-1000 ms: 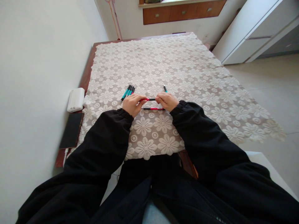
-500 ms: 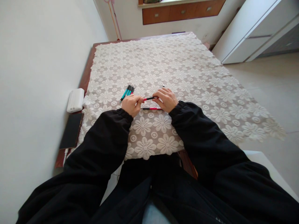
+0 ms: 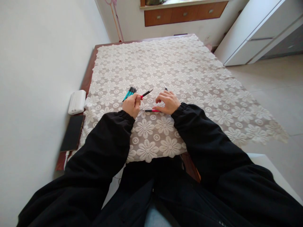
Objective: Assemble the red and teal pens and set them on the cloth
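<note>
Since the earlier frames, your right hand [image 3: 168, 102] has let go of the red-and-black pen [image 3: 145, 93] that both hands held level between them; your left hand [image 3: 132, 105] now carries it alone, fingers closed round its red end, the black end tilted up and away toward the far right. Your right hand has dropped onto the lace tablecloth [image 3: 201, 82], fingers loosely spread and flat, closed on nothing, its fingertips at the right end of a second red-and-black pen [image 3: 149, 110] lying crosswise between your wrists.

Observations:
- A bundle of teal-and-black pens [image 3: 130, 93] lies just beyond your left hand, close to the held pen.
- A small tip [image 3: 166, 88] shows past your right fingers; what it belongs to cannot be told.
- A white box [image 3: 77, 101] and a dark flat device [image 3: 72, 132] sit at the table's left edge, well apart from the hands.

Recommendation: your grip sits at the very end of the pen, so the free end will swing; keep the wrist steady and lower the pen flat. Pin the lying pen lightly before lifting it, as the openwork cloth may catch the tip.
</note>
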Action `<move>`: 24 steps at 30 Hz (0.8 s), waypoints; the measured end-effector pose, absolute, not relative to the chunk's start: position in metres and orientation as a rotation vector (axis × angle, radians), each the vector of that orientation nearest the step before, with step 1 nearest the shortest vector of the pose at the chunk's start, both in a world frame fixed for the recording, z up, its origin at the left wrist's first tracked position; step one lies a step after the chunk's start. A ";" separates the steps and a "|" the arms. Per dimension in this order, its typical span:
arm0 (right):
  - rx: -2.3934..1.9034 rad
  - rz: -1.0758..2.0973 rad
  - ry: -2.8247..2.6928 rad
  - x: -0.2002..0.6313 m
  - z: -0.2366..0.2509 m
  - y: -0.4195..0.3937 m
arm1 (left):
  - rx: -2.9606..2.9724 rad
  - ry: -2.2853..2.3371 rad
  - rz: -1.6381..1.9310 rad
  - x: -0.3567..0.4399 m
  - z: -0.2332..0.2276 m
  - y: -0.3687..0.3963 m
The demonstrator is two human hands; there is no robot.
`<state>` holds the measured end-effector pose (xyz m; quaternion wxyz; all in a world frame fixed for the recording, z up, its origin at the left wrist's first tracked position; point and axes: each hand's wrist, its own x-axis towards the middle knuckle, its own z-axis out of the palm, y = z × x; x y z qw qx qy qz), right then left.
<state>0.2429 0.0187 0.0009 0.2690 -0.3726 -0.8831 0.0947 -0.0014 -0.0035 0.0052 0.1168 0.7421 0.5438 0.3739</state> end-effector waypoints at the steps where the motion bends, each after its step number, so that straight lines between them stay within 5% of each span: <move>1: -0.975 0.253 -2.455 0.243 0.001 0.018 | 2.149 1.587 1.109 -0.001 0.005 -0.003; 5: -0.929 0.242 -2.634 0.242 0.003 0.017 | 2.114 1.574 1.140 -0.001 0.004 -0.002; 15: -1.723 -0.035 -2.211 0.260 0.005 0.035 | 2.089 1.581 1.147 -0.002 0.001 -0.001; 24: -1.701 0.014 -2.120 0.259 0.001 0.042 | 2.088 1.584 1.133 -0.003 0.000 0.000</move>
